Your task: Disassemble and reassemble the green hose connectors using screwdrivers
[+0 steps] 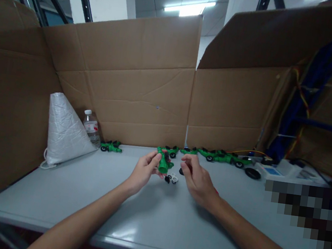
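Observation:
Slightly left of centre, my left hand (147,167) grips a green toy cannon (163,166), its round open end towards me. Small black and white wheel-like parts (172,178) lie on the table just below it. My right hand (197,177) is a short way to the right, its fingers curled and thumb closed in towards them. A small dark round piece (181,171) shows at its fingertips; whether it is held or lies on the table is unclear. Any other thing between those fingers is hidden.
Several green toys with black wheels (223,157) stand along the cardboard wall (139,92). Another green toy (111,146) is at left, near a water bottle (92,128) and silvery bag (63,135). A black ring (252,173) and white device (285,173) lie right.

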`<action>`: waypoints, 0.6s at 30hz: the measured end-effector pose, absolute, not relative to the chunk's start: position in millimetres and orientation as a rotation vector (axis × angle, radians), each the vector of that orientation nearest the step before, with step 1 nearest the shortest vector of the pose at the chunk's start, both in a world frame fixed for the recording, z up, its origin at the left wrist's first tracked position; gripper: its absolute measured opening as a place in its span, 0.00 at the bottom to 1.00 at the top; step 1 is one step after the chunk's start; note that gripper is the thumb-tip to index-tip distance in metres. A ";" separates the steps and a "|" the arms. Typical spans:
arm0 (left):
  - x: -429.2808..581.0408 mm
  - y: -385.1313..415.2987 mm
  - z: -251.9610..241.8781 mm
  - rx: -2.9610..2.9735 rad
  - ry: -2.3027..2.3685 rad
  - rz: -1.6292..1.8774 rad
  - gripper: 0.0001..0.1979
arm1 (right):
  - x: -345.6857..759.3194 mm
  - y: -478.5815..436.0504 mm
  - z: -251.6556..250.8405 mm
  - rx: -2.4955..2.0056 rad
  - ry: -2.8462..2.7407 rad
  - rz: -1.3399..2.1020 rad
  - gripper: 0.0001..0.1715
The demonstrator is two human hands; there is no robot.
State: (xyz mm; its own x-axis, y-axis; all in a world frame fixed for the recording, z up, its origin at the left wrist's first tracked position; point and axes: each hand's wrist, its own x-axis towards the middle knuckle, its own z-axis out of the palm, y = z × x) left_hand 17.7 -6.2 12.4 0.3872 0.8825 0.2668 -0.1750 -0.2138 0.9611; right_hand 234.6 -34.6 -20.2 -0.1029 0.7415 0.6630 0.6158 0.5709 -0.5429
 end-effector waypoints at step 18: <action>-6.4 25.4 4.2 0.959 0.761 1.139 0.21 | 245.2 -11.3 -36.4 -1.239 -2.101 -0.170 0.11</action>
State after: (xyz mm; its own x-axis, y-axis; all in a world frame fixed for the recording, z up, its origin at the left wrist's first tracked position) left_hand -6.4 25.4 4.2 0.2609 0.9651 -0.0226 -0.3900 0.1268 0.9120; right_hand 245.2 -11.3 -36.4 -0.3135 0.7246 0.6137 0.8141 0.5379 -0.2192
